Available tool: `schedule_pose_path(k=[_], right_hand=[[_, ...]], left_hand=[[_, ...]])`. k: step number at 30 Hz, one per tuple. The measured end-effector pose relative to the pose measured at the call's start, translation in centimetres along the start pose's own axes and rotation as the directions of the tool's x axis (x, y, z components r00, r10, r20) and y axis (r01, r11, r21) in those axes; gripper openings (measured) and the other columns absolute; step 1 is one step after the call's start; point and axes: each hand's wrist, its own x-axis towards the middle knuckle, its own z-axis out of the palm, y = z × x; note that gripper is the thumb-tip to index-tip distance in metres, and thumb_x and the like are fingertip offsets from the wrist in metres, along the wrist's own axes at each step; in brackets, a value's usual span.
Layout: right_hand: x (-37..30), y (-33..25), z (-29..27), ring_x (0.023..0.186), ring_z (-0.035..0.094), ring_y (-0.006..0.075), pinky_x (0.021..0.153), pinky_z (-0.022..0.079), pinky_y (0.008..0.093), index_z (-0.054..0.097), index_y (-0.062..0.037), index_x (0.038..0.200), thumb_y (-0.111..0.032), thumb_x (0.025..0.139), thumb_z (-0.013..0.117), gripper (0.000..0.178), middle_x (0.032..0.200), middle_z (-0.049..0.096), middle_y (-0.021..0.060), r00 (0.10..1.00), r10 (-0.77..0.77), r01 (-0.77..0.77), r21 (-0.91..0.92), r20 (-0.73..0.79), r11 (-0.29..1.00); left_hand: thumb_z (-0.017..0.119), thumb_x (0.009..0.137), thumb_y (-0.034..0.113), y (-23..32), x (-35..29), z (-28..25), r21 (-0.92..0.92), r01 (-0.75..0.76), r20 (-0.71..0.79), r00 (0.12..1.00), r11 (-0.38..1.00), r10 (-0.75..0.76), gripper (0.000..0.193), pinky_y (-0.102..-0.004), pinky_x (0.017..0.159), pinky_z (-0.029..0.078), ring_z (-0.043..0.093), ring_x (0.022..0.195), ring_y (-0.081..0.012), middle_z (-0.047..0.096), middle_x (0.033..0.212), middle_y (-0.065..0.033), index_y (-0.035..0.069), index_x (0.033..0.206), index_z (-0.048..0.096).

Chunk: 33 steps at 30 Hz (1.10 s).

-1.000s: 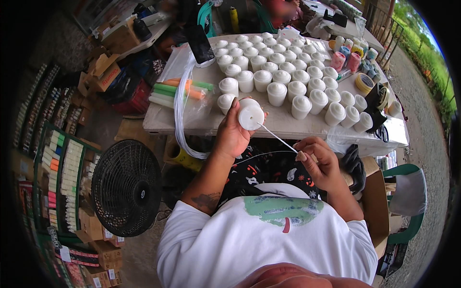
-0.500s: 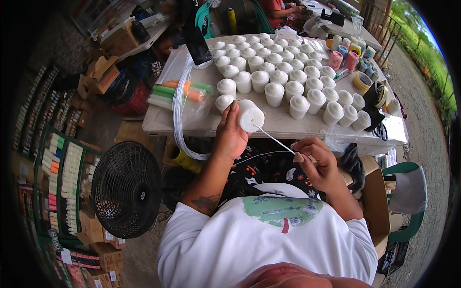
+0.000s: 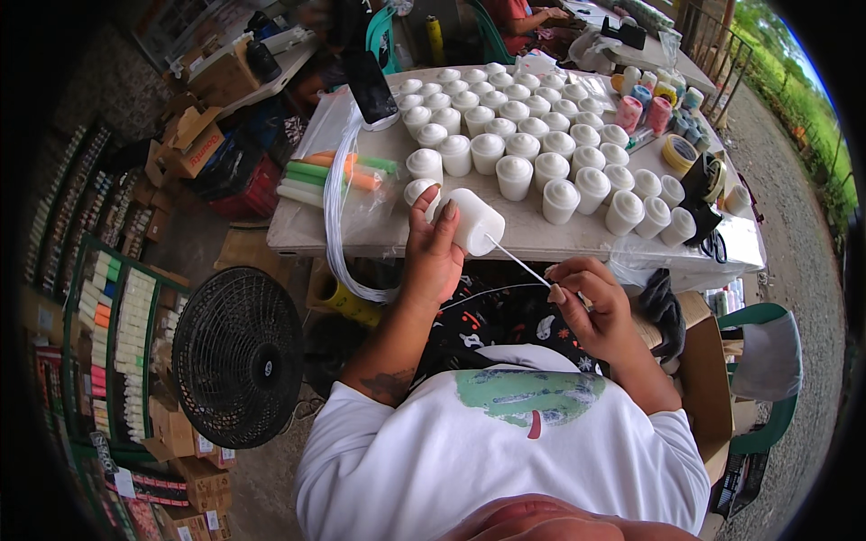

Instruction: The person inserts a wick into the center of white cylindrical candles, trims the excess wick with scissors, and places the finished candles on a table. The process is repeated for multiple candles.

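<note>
My left hand (image 3: 435,243) is closed around a white votive candle (image 3: 476,221), held tilted over the table's near edge with one flat end facing me. Out of that end runs a thin white wick (image 3: 518,262), stretched straight to my right hand (image 3: 591,305). The fingertips of my right hand pinch the wick. Several more white candles (image 3: 515,178) with domed, pointed tops stand in rows on the table beyond. A looped bundle of white wick cord (image 3: 337,203) hangs over the table edge left of my left hand.
The pale table (image 3: 361,236) also bears a phone (image 3: 371,87), orange and green candles (image 3: 347,171) in plastic, and a yellow tape roll (image 3: 680,153). A black fan (image 3: 238,356) stands at my left. An open cardboard box (image 3: 705,383) sits at my right. Another person (image 3: 523,22) sits far off.
My left hand has turned the candle so more of its side shows and its end faces further right. My right hand has hardly moved, and the wick stays stretched between them.
</note>
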Motion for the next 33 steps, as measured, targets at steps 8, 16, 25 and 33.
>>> schedule_pose_path(k=[8, 16, 25, 33], right_hand=[[0.2, 0.0, 0.2, 0.078, 0.061, 0.0245, 0.066, 0.049, 0.0317, 0.058, 0.0007, 0.083, 0.000, 0.083, 0.063, 0.005, 0.093, 0.061, 0.0119, 1.000, -0.024, 0.024, -0.026, -0.013, 0.999], [0.3, -0.1, 0.5, 0.076, 0.062, 0.0237, 0.064, 0.049, 0.0314, 0.059, -0.0002, 0.083, 0.000, 0.083, 0.064, 0.005, 0.093, 0.061, 0.0113, 0.999, -0.015, 0.013, -0.051, -0.035, 0.999], [0.2, 0.0, 0.7, 0.076, 0.060, 0.0236, 0.064, 0.049, 0.0315, 0.058, -0.0002, 0.084, 0.002, 0.082, 0.064, 0.006, 0.094, 0.060, 0.0119, 0.998, -0.038, 0.034, -0.068, -0.052, 0.997], [0.1, -0.2, 0.7, 0.078, 0.060, 0.0240, 0.065, 0.049, 0.0320, 0.059, 0.0004, 0.084, 0.002, 0.081, 0.064, 0.006, 0.094, 0.060, 0.0121, 0.998, -0.061, 0.060, -0.054, -0.014, 0.997]], left_hand=[[0.067, 0.088, 0.013, 0.0, -1.0, 1.0, 0.122, -0.079, 0.053, 0.996, 0.989, 0.073, 0.072, -0.0386, 0.094, 0.046, 0.053, 0.110, -0.0204, 0.048, 0.123, -0.0160, 0.012, 0.141, 0.018], [0.071, 0.083, 0.009, -0.3, -2.1, 2.4, 0.197, -0.146, 0.131, 0.984, 0.969, 0.121, 0.084, -0.0365, 0.093, 0.047, 0.054, 0.108, -0.0206, 0.048, 0.123, -0.0171, 0.013, 0.142, 0.012], [0.072, 0.082, 0.009, -0.6, -2.4, 2.9, 0.221, -0.181, 0.144, 0.978, 0.958, 0.152, 0.086, -0.0355, 0.092, 0.048, 0.055, 0.108, -0.0211, 0.047, 0.124, -0.0171, 0.013, 0.142, 0.011], [0.071, 0.083, 0.008, -0.6, -2.5, 3.0, 0.200, -0.194, 0.129, 0.977, 0.960, 0.171, 0.084, -0.0351, 0.092, 0.048, 0.055, 0.109, -0.0212, 0.047, 0.124, -0.0167, 0.013, 0.142, 0.011]])
